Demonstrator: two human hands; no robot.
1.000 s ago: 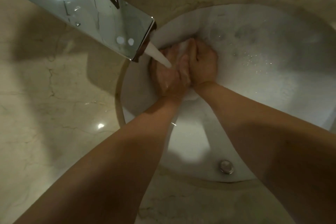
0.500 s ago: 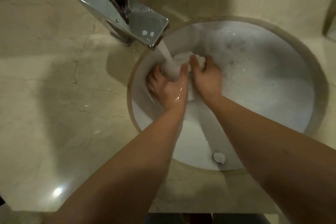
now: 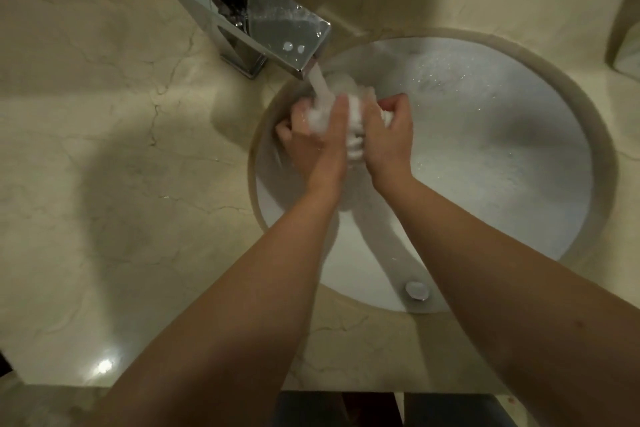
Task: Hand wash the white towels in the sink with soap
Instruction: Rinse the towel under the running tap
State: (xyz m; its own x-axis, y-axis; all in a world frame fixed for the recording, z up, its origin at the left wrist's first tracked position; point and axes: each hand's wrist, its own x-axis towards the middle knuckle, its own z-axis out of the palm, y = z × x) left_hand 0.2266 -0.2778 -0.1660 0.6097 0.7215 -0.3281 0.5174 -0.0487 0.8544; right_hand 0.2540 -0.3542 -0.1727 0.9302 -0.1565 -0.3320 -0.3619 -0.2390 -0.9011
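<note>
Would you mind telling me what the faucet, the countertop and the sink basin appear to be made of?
Faucet: polished chrome-like metal, mirror reflections. Countertop: glossy beige marble or a lookalike, dark veins and light glare. Sink basin: smooth white, probably glazed ceramic.

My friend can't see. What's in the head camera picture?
Two hands, left hand and right hand, squeeze a bunched white towel under water running from a shiny faucet. Below them is a round white sink with foamy water, set in a beige marble counter.
</note>
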